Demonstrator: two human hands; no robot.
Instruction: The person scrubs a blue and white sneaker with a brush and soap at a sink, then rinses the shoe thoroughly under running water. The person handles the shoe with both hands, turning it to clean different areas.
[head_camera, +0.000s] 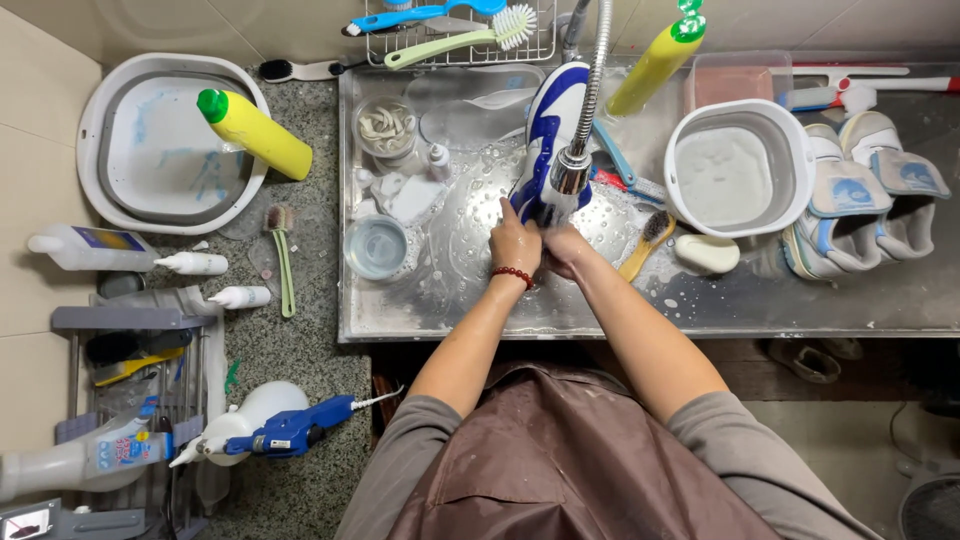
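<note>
Here, wet steel sink, granite counter.

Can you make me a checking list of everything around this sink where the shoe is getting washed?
Surface: metal sink tray, wet and soapy.
Job's things: blue and white shoe under the tap head.
Clutter: wooden brush, soap bar, white tub, pale shoes, two yellow bottles, spray bottle.
Grippers: left hand on the shoe, red bead bracelet at wrist; right hand at the shoe's lower end, grip unclear.
Cables: nothing seen.
Surroundings: speckled counter, oval basin, wire rack with brushes.
</note>
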